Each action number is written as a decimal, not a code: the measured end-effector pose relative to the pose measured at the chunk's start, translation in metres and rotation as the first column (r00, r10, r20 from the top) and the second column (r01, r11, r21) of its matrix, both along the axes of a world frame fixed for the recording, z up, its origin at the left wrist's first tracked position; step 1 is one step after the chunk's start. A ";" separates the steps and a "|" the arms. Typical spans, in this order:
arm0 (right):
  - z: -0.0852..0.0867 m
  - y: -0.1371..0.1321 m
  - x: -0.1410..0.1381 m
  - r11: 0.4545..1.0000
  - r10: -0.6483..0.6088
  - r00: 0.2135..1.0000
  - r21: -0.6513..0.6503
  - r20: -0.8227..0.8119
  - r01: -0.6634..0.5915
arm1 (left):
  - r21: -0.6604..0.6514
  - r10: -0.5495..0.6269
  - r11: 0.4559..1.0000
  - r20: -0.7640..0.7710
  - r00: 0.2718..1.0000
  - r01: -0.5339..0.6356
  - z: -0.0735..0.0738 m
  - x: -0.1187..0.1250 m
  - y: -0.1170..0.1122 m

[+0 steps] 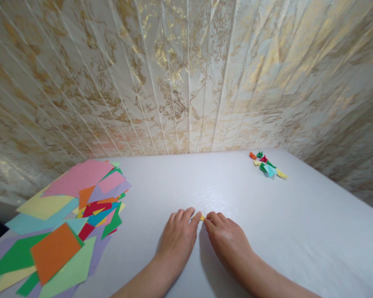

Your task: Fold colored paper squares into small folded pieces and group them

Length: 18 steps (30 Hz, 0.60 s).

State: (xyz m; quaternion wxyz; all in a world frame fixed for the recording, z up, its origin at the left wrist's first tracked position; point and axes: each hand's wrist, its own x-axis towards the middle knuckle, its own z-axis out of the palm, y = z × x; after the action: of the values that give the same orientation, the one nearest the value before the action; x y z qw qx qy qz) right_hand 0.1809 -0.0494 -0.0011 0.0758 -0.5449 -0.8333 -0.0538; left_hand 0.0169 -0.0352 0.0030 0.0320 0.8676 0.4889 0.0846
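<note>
**Paper Folding: Small Piece Between Both Hands, Work Part Complete**

The yellow paper piece (pixel 202 217), the reference for all positions below, lay between the fingertips of both hands. The left hand (pixel 179 231) was at its left end, thumb and forefinger drawn together on the paper with almost no gap. The right hand (pixel 225 234) was at its right end, fingertips bunched closely on the edge. The fingers covered most of the piece, so its full outline and number of folds could not be determined.

Status, as judged from the layout: one unit was in process. Completed units appeared to be the small folded paper shapes, grouped well beyond and to the right of the yellow piece. These included a light blue folded shape (pixel 270 170), an orange folded shape (pixel 253 155) and a crimson folded shape (pixel 263 159), among green and pale yellow ones. Unused stock appeared ample: a spread of flat sheets lay well to the left, including a large pink sheet (pixel 81 178) and an orange square sheet (pixel 56 252), overlapping others in green, lilac, blue and cream.

The white tabletop (pixel 161 178) extended under and around the yellow piece, smooth, with a soft sheen just beyond it. Farther beyond hung a pleated cream curtain (pixel 180 82) with a gold pattern.
</note>
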 end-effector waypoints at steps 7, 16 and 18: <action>-0.002 0.007 -0.001 0.997 -0.056 0.997 -0.048 -0.044 0.054 | 0.011 -0.015 1.000 -0.001 1.000 0.015 -0.002 0.003 0.003; -0.002 0.008 -0.003 1.000 -0.004 0.999 -0.003 -0.046 0.004 | 0.030 0.028 0.999 0.098 0.995 -0.031 -0.018 0.000 0.001; -0.002 0.009 -0.003 1.000 0.009 1.000 0.003 -0.026 -0.009 | 0.048 0.044 0.998 0.113 0.993 -0.050 -0.022 -0.002 0.002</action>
State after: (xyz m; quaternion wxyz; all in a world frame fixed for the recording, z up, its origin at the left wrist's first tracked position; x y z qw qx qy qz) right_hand 0.1779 -0.0400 -0.0031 0.0875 -0.5418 -0.8346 -0.0475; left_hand 0.0144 -0.0331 -0.0189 0.0354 0.8503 0.5044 0.1463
